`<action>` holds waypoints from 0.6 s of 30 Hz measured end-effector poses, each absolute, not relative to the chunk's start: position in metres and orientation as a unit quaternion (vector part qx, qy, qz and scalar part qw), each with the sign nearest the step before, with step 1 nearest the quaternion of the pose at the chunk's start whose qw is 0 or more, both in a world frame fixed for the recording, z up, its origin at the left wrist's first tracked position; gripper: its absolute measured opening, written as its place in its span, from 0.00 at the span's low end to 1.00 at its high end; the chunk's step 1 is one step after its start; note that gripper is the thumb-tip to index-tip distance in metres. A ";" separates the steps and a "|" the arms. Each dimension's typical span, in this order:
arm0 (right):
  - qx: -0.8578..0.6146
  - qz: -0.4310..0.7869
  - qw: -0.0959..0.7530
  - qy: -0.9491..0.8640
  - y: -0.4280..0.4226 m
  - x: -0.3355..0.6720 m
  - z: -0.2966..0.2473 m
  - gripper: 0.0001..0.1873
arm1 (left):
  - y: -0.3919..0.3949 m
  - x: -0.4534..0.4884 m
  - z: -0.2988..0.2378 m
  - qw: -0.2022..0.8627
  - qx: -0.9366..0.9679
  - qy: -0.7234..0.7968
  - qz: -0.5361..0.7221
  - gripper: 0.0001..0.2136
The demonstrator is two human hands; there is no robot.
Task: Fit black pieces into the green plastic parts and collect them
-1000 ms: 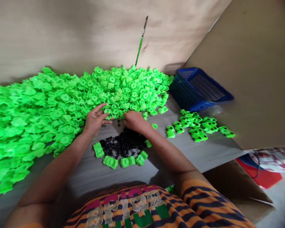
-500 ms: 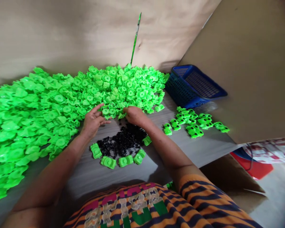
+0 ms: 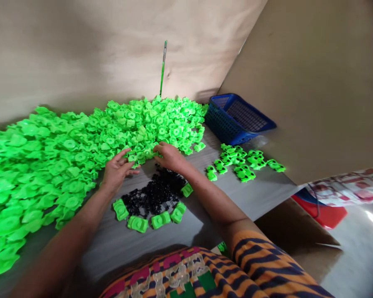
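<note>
A big heap of bright green plastic parts (image 3: 65,153) covers the left and back of the grey table (image 3: 174,236). My left hand (image 3: 116,170) and my right hand (image 3: 169,156) meet at the heap's near edge, pinching a green part (image 3: 136,157) between them. Just below my hands lies a small pile of black pieces (image 3: 153,194), ringed by several single green parts (image 3: 136,223). My right hand's fingers are curled, and the left fingers bend round the part.
A blue plastic basket (image 3: 236,120) stands at the back right against a slanted board. A group of green parts with black pieces (image 3: 242,163) lies in front of it. A thin green stick (image 3: 163,68) leans on the back wall. Red and patterned cloth (image 3: 335,198) lies off the table's right edge.
The view has shifted so everything sits lower and further left in the picture. Both hands stay at the heap's edge, working on the green part between them.
</note>
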State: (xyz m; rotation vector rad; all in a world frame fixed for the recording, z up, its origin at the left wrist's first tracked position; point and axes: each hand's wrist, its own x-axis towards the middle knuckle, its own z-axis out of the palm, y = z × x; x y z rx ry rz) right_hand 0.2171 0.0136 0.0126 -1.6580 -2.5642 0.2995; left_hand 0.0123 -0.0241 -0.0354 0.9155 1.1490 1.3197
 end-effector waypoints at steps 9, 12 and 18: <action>-0.518 0.123 0.076 -0.843 0.014 0.209 0.001 0.11 | -0.024 0.014 -0.034 0.543 0.377 0.499 0.561 0.36; -0.502 0.129 0.078 -0.851 0.013 0.206 -0.005 0.09 | -0.023 0.013 -0.033 0.526 0.378 0.508 0.567 0.38; -0.473 0.180 0.134 -0.852 0.016 0.208 -0.012 0.13 | -0.023 0.014 -0.031 0.515 0.377 0.515 0.572 0.35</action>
